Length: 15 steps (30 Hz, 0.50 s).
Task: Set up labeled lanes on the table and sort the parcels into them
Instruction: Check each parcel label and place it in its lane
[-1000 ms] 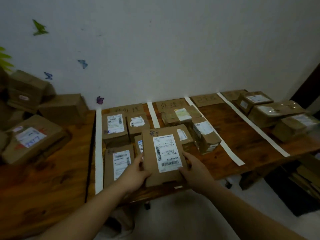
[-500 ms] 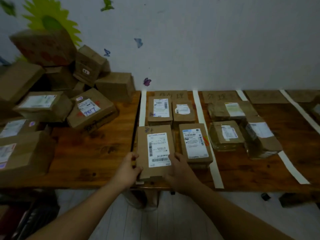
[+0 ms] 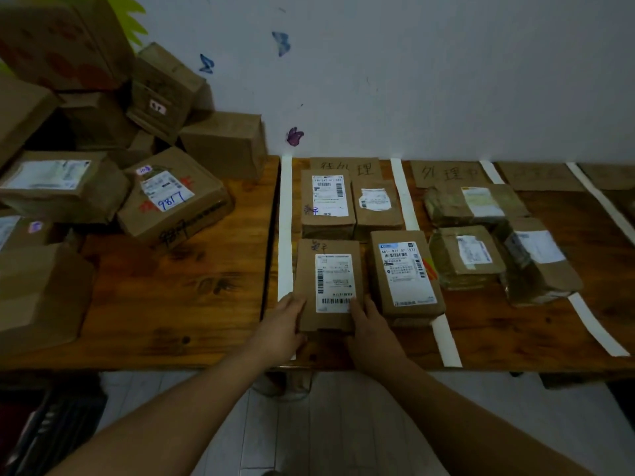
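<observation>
- Cardboard parcel (image 3: 328, 286) is lying flat in the lane straight ahead of both hands, its long axis running away from the wrists toward the wall.
- Left hand (image 3: 281, 324) is touching the near left edge; whether its fingers are curling under, I cannot tell.
- Right hand (image 3: 372, 329) is resting fairly straight fingers on the near right corner, not clasping.
- Both hands are sitting equally near, 1 per side.
- White tape strip (image 3: 285, 235) is running just outside the left hand; neighbouring parcel (image 3: 405, 273) is lying just outside the right.
- Letting go is probably coming next.
</observation>
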Tool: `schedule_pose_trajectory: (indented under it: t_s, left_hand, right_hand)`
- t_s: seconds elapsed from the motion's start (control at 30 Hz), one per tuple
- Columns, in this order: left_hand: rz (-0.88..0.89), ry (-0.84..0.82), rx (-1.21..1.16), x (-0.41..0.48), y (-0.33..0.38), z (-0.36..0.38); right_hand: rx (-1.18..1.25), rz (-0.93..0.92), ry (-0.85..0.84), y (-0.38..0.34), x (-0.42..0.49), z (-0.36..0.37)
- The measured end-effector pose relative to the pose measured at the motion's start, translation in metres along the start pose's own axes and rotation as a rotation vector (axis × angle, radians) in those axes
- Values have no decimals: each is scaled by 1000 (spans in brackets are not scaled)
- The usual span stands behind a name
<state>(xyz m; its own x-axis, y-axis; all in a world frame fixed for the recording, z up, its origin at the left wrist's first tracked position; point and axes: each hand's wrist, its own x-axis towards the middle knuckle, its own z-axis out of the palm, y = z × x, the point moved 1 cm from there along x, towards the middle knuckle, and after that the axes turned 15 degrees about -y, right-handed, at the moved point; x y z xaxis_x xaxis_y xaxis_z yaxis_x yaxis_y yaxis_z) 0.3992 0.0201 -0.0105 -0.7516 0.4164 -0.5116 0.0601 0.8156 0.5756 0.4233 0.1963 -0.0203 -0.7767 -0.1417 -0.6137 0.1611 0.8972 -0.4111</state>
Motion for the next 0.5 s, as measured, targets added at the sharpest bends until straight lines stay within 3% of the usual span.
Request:
schedule_pose_trajectory:
  t_s: [0.2,0.5]
  left_hand:
    - [-58,-102,94,1,-5,-15]
    - [-211,91,61,-64,-3,-104]
  right_hand:
    - [-69,48,-25,-10,-3,-3]
    - [-157,-195,54,-78,-33,-81]
